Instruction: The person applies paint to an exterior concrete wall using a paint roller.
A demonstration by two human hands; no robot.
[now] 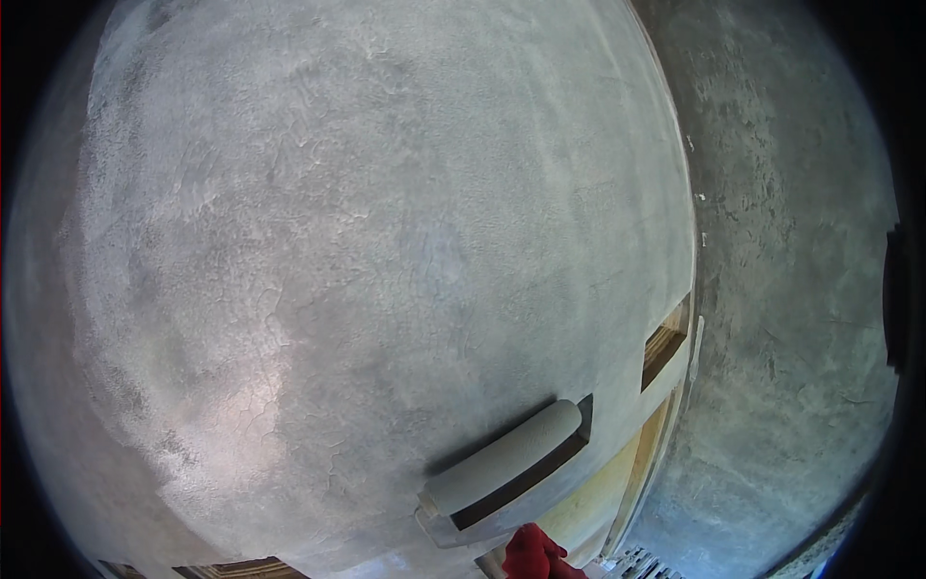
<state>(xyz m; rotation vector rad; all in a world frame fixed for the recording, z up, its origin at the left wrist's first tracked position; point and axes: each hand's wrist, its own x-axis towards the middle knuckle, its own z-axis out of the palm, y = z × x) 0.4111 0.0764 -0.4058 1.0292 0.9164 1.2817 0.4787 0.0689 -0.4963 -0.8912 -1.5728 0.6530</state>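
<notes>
A paint roller (506, 455) with a long grey-white sleeve lies slantwise against the broad pale grey painted surface (386, 241), low and right of centre. Its thin wire frame bends round the left end and runs toward my right hand (536, 554). That hand, in red, shows at the lower edge with its fingers closed, apparently around the roller's handle; the handle itself is mostly hidden. Beside the sleeve runs a dark slot-like opening (526, 481), partly covered by the roller. My left hand is out of the picture.
A darker, patchy grey surface (781, 270) meets the pale one along a curved edge at the right. Near that edge sits a wood-toned recess (666, 345), with a yellowish panel (600, 492) below it. Another recess (241, 569) appears at the lower left.
</notes>
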